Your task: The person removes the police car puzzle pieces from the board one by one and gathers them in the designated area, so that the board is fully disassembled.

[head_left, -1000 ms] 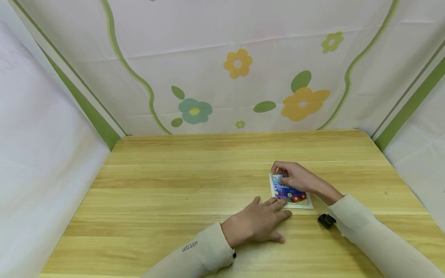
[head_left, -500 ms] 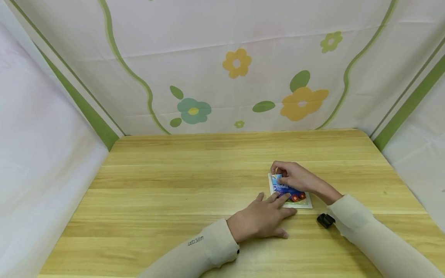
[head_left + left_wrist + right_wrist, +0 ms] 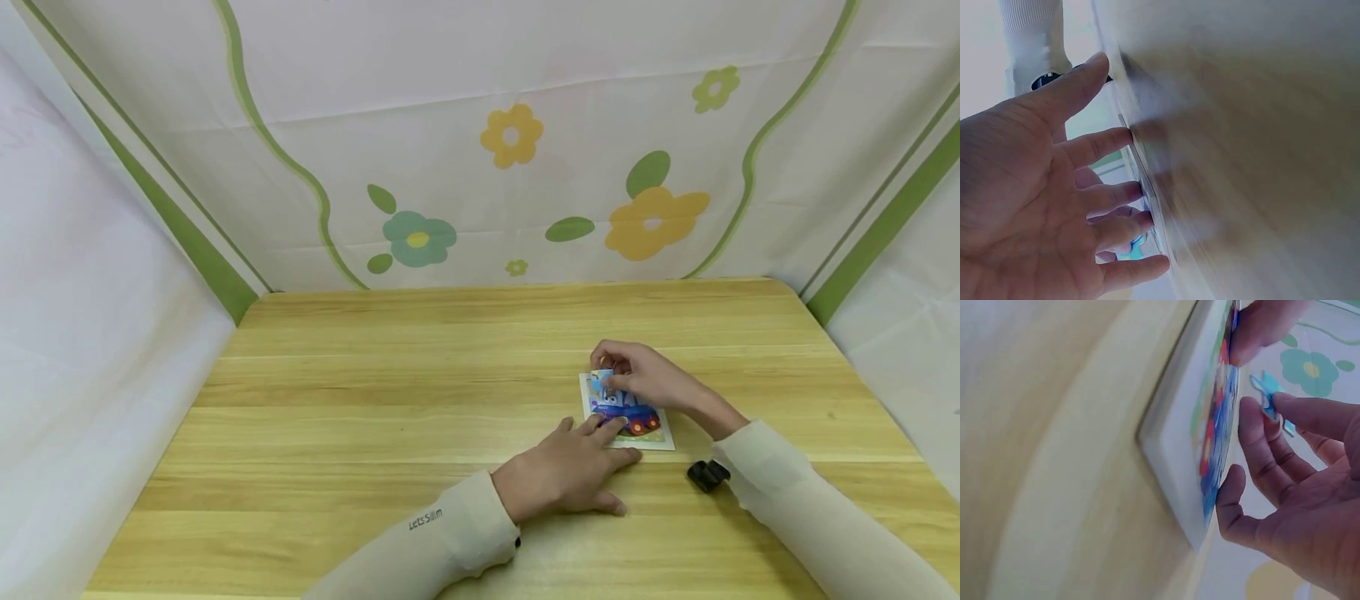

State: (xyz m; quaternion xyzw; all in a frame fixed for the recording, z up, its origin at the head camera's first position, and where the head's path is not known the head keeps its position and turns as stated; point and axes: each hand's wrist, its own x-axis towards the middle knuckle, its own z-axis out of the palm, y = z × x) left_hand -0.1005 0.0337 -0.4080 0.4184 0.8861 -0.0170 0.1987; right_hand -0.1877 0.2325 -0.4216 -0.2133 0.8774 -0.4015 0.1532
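A small jigsaw puzzle [image 3: 633,414] in a white frame, with a blue vehicle with red wheels on it, lies on the table at the right in the head view. My left hand [image 3: 562,471] has its fingers spread, and its fingertips rest on the puzzle's near left part. Above the far side, my right hand [image 3: 652,379] pinches a light blue puzzle piece [image 3: 1266,394] between thumb and forefinger, raised off the picture. In the right wrist view its little finger sits close to the puzzle's edge. My right hand hides the far right part of the picture.
The wood-grain table [image 3: 337,400] reaches out to the left and beyond the puzzle. White curtains [image 3: 450,67] with flowers hang at its back and sides. A black wrist device [image 3: 707,476] hangs below my right cuff.
My left hand has slid slightly right, further onto the puzzle. My right hand has risen a little away from me, lifting the piece from the picture.
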